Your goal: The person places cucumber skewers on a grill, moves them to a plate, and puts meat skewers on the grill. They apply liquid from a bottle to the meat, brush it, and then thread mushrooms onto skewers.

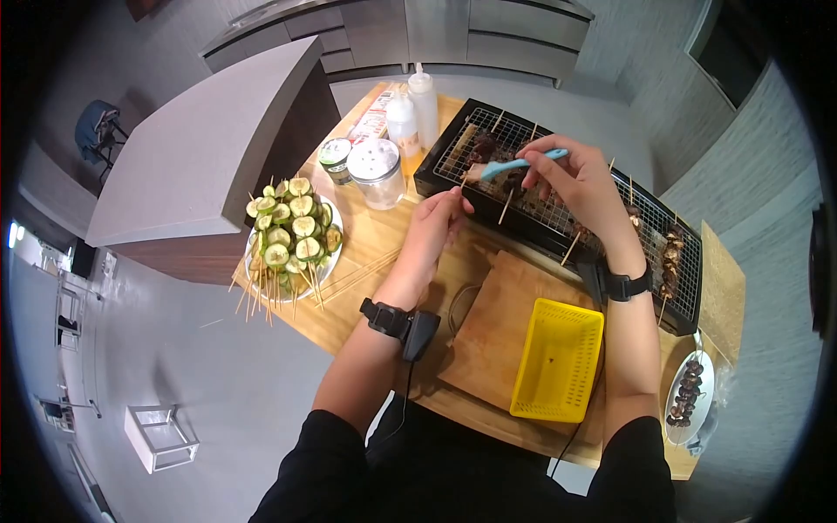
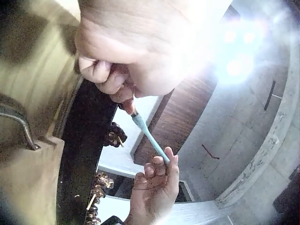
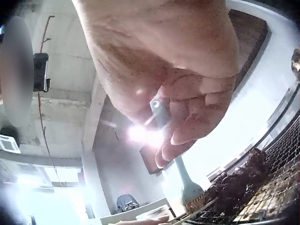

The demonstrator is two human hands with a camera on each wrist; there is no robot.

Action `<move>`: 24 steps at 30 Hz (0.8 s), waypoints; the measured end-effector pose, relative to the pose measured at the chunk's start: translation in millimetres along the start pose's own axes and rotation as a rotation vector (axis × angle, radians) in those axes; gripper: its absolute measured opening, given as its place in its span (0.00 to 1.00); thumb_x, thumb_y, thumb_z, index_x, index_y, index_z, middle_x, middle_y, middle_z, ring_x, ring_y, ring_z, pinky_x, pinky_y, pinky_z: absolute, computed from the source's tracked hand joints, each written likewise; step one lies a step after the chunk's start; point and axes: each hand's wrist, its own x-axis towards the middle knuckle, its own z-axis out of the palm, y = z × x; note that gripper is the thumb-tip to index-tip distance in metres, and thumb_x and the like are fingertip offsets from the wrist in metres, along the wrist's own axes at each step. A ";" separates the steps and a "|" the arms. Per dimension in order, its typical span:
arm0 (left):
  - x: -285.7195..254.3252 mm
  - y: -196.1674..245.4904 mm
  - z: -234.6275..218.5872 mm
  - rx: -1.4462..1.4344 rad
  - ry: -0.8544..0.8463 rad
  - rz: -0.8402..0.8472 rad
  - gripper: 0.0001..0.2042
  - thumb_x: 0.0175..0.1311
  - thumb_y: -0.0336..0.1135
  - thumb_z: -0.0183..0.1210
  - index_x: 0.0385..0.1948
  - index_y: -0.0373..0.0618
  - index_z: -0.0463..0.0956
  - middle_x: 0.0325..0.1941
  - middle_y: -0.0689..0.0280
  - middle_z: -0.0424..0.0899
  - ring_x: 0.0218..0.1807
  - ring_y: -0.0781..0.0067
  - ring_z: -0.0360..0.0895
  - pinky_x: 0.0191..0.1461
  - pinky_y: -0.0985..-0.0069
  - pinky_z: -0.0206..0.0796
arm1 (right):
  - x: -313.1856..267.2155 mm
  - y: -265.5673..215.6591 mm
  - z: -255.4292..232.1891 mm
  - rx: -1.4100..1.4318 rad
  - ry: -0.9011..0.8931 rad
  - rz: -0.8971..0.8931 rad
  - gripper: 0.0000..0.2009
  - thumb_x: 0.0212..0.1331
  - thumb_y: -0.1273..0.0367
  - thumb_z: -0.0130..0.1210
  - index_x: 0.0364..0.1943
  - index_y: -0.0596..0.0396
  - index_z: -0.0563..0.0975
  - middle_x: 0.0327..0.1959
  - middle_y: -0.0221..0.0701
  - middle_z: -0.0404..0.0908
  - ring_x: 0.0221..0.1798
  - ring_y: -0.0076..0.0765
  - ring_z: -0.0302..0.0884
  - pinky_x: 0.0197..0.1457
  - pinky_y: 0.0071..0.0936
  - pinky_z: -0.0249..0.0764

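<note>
My right hand [image 1: 575, 179] holds a light blue basting brush [image 1: 510, 167] by its handle, over the grill's left part. In the right wrist view the bristles of the basting brush [image 3: 190, 190] are right at dark meat [image 3: 234, 183] on the mesh. My left hand [image 1: 433, 222] is at the grill's front left edge, fingers curled, pinching the bare end of a meat skewer [image 3: 194, 215]. The black box grill [image 1: 558, 231] bears several browned meat skewers [image 1: 671, 261], their sticks poking out over its front edge.
Left stands a plate [image 1: 334, 261] piled with cucumber-like slice skewers [image 1: 296, 227]. A shaker jar [image 1: 377, 174], a green tin [image 1: 334, 159] and squeeze bottles [image 1: 423, 105] stand behind. A cutting board [image 1: 484, 340] and yellow basket [image 1: 558, 357] lie in front; another meat plate [image 1: 702, 410] sits right.
</note>
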 end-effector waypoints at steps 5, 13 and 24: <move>0.2 -0.6 -0.8 0.005 -0.017 0.001 0.16 0.80 0.42 0.52 0.33 0.41 0.78 0.21 0.78 0.65 0.20 0.87 0.56 0.22 0.82 0.43 | 5.9 7.5 -0.8 0.032 0.081 -0.050 0.10 0.73 0.66 0.58 0.49 0.56 0.84 0.30 0.27 0.87 0.26 0.16 0.76 0.29 0.16 0.70; 0.9 -1.5 -2.4 -0.005 -0.002 -0.012 0.16 0.80 0.43 0.53 0.33 0.42 0.78 0.22 0.79 0.65 0.20 0.87 0.57 0.22 0.83 0.44 | 12.2 20.2 -1.4 0.013 0.141 0.003 0.10 0.73 0.65 0.58 0.50 0.55 0.84 0.32 0.27 0.88 0.26 0.16 0.76 0.28 0.15 0.68; 0.5 0.2 -3.4 -0.024 0.091 -0.079 0.20 0.79 0.52 0.53 0.30 0.48 0.77 0.18 0.77 0.66 0.17 0.86 0.55 0.20 0.83 0.40 | 11.9 19.9 1.0 0.004 0.151 -0.024 0.11 0.73 0.65 0.58 0.49 0.57 0.83 0.31 0.28 0.88 0.26 0.17 0.76 0.30 0.18 0.71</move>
